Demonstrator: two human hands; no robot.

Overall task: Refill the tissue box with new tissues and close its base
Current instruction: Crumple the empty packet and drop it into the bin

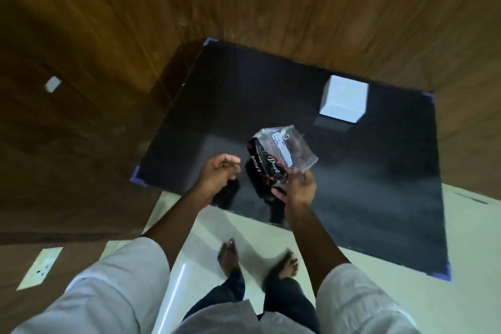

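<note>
A white cube-shaped tissue box (343, 98) stands on the far right part of a black glossy table (366, 184). My right hand (296, 189) grips a plastic tissue pack (280, 156), black and red with a clear end and a white label, and holds it above the table's near half. My left hand (218, 173) hovers just left of the pack with its fingers loosely curled and nothing in them. The frame is blurred by motion.
The table sits in a corner of brown wood-panelled walls (298, 3). Purple tape marks its corners (135, 173). A white socket plate (40, 267) is on the left wall. Pale floor tiles (406, 293) and my bare feet (229, 255) lie below the table's near edge.
</note>
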